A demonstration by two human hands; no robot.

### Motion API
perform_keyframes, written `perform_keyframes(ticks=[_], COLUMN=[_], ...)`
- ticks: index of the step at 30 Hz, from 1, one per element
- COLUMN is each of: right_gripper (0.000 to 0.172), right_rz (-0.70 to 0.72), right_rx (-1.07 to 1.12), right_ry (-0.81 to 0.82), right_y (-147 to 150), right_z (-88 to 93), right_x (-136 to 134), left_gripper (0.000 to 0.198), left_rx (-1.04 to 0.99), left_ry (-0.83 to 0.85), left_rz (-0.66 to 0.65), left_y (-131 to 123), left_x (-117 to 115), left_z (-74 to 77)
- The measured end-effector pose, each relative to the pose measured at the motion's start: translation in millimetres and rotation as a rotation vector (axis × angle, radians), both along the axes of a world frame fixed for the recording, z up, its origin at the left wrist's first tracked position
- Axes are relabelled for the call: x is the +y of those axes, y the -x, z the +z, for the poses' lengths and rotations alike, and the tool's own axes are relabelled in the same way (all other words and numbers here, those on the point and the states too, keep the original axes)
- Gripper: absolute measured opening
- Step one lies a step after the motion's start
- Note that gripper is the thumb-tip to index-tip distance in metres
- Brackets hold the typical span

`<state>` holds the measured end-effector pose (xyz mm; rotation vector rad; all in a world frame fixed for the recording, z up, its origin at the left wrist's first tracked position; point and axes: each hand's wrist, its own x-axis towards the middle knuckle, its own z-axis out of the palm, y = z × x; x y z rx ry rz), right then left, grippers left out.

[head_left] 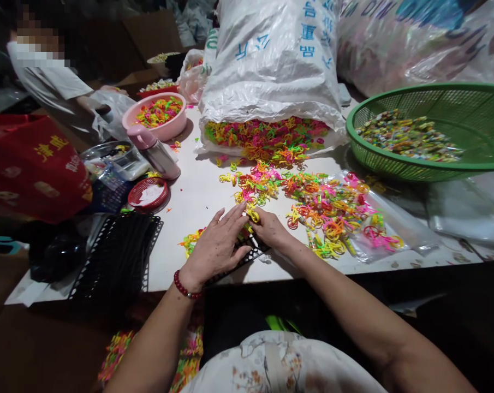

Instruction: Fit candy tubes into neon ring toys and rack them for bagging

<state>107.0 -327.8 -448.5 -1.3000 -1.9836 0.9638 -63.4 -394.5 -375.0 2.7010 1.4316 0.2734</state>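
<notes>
My left hand (218,245), a red bead bracelet at its wrist, lies stretched out and palm down over a black perforated strip (253,254) at the table's front edge. It covers much of the strip. Beside it, my right hand (269,226) has thumb and fingers closed around a small yellow plastic piece (253,214); its exact shape is partly hidden. More bright plastic pieces (191,240) lie just left of my left hand. Beyond both hands spreads a loose pile of pink, green, orange and yellow pieces (328,204), some with ring shapes.
A large white woven sack (267,71) spills pieces onto the table. At right stands a green basket (418,169) above clear plastic bags (468,210). To the left are stacked black strips (115,251), a red basket (148,194), a flask (159,155) and a pink basin (177,128). Another person (54,82) stands far left.
</notes>
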Motion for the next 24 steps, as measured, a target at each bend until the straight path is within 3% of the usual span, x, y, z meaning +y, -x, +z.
perform_keyframes(ticks=[8,17,21,24], right_gripper=[0.035,0.032,0.025,0.02], right_rz=[0.158,0.176,0.184,0.156], right_rx=[-0.101,-0.18,-0.216,-0.261], right_ry=[-0.147,-0.162,-0.105,-0.172], right_y=[-7,-3,-7,-33], right_z=[-4.2,-20.8,-6.2,14.4], right_x=[-1,-1,0,-5], left_gripper=[0.076,0.072,0.07,0.072], left_rx=[0.041,0.169,0.179,0.178], left_ry=[-0.02,-0.108,-0.094,-0.085], left_rz=[0.017,0.052,0.036,0.029], left_y=[0,-8,-8,-8], left_x=[1,3,6,8], left_z=[-3.0,-5.8,-7.5,-7.2])
